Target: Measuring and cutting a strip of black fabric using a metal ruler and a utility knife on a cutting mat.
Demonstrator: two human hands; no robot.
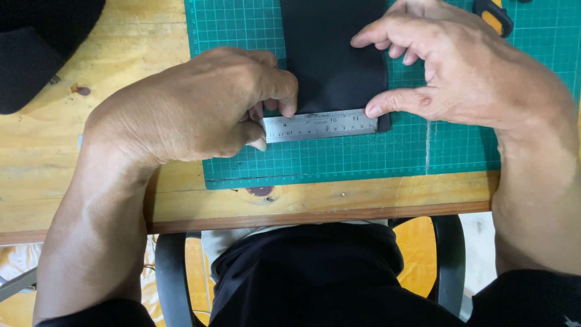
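A short steel ruler (321, 125) lies across the near edge of a black sheet of leather-like material (333, 54), which rests on a green gridded cutting mat (363, 157). My left hand (193, 106) pinches the ruler's left end, index finger pressing down on the sheet's corner. My right hand (460, 66) spreads over the sheet's right side; its thumb tip presses the ruler's right end and its fingers rest on the black material.
The mat sits on a wooden table (72, 139) whose front edge runs just below it. A black cap (36, 48) lies at the far left. A yellow-and-black utility knife (493, 15) shows at the top right. A chair's black armrests (451, 260) appear below the table.
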